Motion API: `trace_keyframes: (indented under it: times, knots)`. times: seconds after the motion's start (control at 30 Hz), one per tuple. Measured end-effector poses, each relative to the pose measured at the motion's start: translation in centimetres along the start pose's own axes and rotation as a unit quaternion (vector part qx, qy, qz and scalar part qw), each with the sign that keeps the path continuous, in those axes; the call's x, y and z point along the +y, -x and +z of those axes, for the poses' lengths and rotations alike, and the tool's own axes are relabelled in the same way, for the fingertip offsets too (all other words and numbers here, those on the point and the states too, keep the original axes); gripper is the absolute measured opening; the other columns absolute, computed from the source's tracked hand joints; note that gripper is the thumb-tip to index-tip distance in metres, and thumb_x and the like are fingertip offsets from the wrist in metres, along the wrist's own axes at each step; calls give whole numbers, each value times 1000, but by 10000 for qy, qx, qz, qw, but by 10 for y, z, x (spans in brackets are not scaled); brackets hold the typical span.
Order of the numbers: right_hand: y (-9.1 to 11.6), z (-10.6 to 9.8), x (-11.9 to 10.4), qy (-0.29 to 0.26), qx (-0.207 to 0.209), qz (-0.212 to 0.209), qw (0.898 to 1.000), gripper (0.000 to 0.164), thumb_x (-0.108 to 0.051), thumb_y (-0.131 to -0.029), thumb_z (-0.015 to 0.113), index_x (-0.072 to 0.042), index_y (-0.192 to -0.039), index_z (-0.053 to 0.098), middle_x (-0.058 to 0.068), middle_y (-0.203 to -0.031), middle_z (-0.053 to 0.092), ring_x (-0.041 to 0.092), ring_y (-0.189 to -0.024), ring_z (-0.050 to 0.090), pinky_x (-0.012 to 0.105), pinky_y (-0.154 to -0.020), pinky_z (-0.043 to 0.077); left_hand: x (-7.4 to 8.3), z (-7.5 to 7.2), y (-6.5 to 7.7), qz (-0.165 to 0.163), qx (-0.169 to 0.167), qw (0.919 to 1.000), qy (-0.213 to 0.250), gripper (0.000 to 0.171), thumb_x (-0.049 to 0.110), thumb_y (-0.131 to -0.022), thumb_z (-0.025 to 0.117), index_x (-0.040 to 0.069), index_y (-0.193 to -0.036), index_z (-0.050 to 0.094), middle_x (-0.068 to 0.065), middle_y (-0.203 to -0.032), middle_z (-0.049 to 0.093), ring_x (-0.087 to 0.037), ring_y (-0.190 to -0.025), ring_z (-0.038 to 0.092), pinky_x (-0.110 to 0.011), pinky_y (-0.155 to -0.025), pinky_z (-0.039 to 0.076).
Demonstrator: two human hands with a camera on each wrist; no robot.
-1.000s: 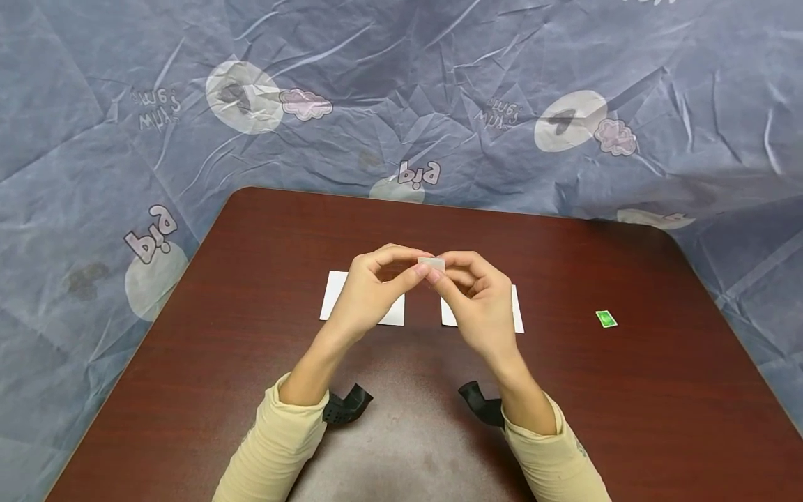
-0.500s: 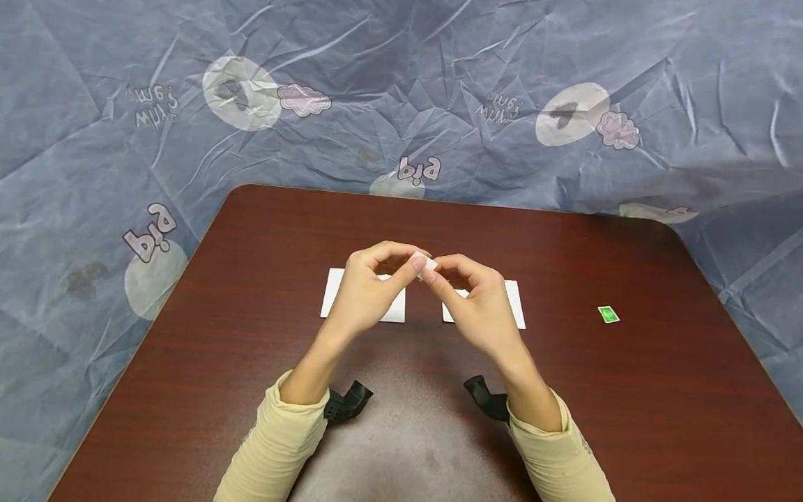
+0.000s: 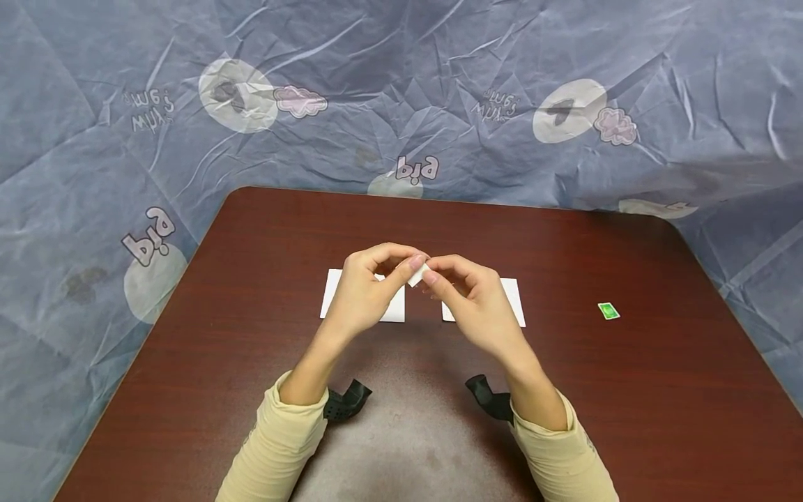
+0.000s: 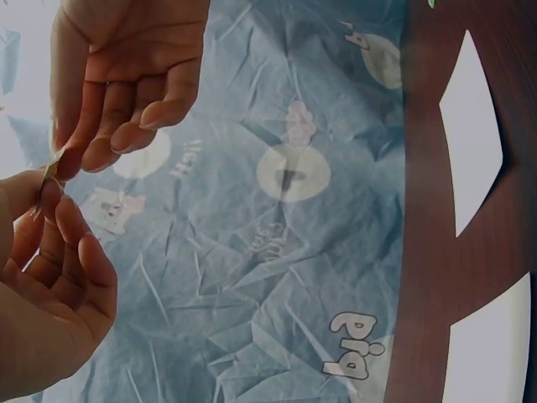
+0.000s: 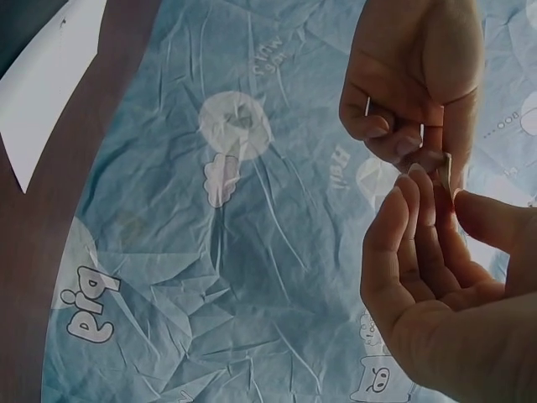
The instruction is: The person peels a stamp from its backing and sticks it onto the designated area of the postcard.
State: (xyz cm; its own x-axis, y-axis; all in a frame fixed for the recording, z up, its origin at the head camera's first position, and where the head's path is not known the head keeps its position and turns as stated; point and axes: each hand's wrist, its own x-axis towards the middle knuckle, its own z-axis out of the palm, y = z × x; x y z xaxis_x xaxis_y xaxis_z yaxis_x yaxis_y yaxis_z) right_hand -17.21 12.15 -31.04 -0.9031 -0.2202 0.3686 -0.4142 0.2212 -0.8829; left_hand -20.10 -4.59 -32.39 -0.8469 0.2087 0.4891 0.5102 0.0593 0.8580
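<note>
Above the table, a small thin white slip of paper [image 3: 417, 277] is held between both hands in the head view. My left hand [image 3: 364, 289] pinches its left side between thumb and index finger. From the other side, the thumb and index finger of my right hand [image 3: 484, 307] pinch it too. Both wrist views show the slip [image 5: 446, 172] nearly edge-on, its other face mostly hidden. The remaining fingers of each hand curl loosely behind. Two white sheets, a left one [image 3: 394, 305] and a right one [image 3: 514, 301], lie on the table partly covered by the hands.
A small green card with a white border [image 3: 608, 311] lies on the right of the dark red-brown table [image 3: 282, 230]. Black curved pieces [image 3: 350, 400] stick out from both sleeves. A blue-grey patterned cloth [image 3: 351, 84] hangs behind the table's far edge.
The slip has turned between the fingertips, from lying level to tilted, and shifted slightly left. The right hand has moved a little left and rotated with it. Both hands keep their pinch.
</note>
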Motion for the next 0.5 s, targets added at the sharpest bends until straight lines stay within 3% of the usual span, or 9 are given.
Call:
trace_keyframes:
  times: [0.23, 0.5]
  knots:
    - [0, -3, 0, -305, -290, 68, 9991, 13, 2, -95, 55, 8, -102, 65, 17, -89, 67, 23, -82, 64, 38, -76, 54, -1, -1, 0, 39, -3, 10000, -47, 9, 8, -90, 67, 3, -94, 73, -1, -80, 69, -14, -61, 55, -26, -57, 43]
    - [1, -5, 0, -413, -446, 161, 9980, 14, 3, -94, 55, 8, -103, 64, 15, -89, 67, 21, -83, 64, 36, -79, 54, -1, -2, -1, 17, -76, 9999, -118, 10, 9, -90, 67, 2, -95, 74, -2, -83, 70, -13, -65, 56, -26, -60, 44]
